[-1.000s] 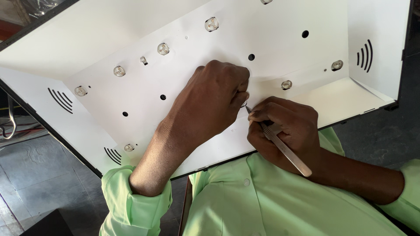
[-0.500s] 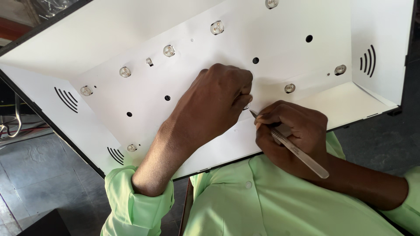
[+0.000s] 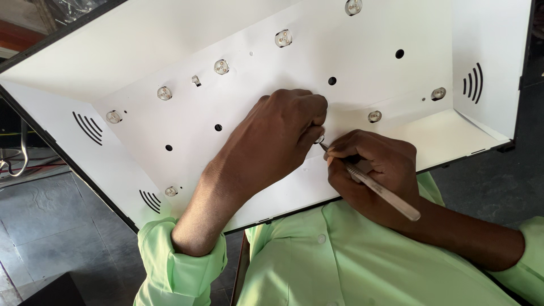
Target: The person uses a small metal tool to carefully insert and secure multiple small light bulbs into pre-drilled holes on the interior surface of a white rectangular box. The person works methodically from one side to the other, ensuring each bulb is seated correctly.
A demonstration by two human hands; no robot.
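The left hand [image 3: 277, 133] is resting curled on the white panel [image 3: 170, 42], fingertips pinching a small part. The right hand [image 3: 374, 170] is gripping metal tweezers [image 3: 377, 187], the tip touching that part.

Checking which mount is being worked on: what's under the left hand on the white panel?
The left hand lies on the white panel; a small clear part peeks out at its fingertips, by the tweezers. Anything beneath is covered.

Slim metal tweezers [image 3: 377, 187] tilted, tip at small clear lens [image 3: 319, 139] on white panel [image 3: 272, 68]
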